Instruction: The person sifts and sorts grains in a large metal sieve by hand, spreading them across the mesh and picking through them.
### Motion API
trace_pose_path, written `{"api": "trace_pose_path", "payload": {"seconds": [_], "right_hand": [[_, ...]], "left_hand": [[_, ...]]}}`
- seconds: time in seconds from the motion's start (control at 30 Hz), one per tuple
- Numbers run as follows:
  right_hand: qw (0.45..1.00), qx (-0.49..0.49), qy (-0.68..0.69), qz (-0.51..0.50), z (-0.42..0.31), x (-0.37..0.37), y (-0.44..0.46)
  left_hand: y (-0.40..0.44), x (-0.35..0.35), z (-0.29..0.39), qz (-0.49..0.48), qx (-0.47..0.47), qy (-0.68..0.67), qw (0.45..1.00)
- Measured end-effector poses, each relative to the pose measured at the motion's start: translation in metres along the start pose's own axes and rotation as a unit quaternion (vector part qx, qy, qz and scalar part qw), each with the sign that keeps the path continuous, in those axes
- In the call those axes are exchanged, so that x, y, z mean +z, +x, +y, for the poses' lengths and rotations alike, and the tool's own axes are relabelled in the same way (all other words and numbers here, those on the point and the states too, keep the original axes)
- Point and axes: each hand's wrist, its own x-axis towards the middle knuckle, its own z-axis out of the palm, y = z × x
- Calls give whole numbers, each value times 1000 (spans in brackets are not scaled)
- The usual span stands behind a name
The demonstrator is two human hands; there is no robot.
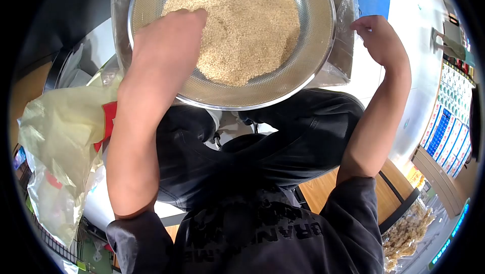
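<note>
A wide round metal sieve [319, 46] with a perforated wall sits in front of my knees, holding a broad heap of small pale-tan grains [242, 26]. My left hand [174, 36] is over the left part of the heap, its fingers curled downward. Its fingertips are hidden behind the back of the hand, so whatever they pinch does not show. Off the sieve's right side, my right hand [374, 34] hangs above the pale floor. Thumb and fingers are drawn together there; anything between them is too small to make out.
Clear plastic sheeting [343, 66] lies under and around the sieve. A yellowish plastic bag [60, 127] hangs at left beside a wire rack. Something blue [375, 2] stands beyond the sieve. Packed shelves [447, 132] and a bag of light-brown pieces [406, 233] are at right.
</note>
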Motion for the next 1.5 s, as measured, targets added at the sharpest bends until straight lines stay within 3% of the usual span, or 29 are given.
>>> {"api": "trace_pose_path", "payload": {"seconds": [0.17,0.23,0.3,0.33,0.43,0.53,0.77,1.17,1.5], "right_hand": [[996,-38,16,77,4,4,2],[996,-53,3,69,-11,2,2],[986,-109,23,123,-35,9,-1],[967,-201,72,142,-53,17,-1],[923,-344,155,81,-107,39,-14],[880,-442,167,40,-147,81,-5],[878,-449,160,47,-182,135,15],[877,-474,50,66,-194,142,19],[889,-448,98,15,-200,127,9]], "left_hand": [[1,-2,-6,-3,-2,21,1000],[0,-3,-13,38,-14,15,999],[0,-9,-21,49,-36,31,998],[0,-11,-24,63,-49,40,996],[-5,-15,-34,86,-57,39,994],[-9,-22,-35,86,-41,-10,995],[-11,-38,-25,73,-49,-46,995],[-26,-41,-33,106,-47,-88,989],[-27,-44,-34,116,-37,-100,987]]}}
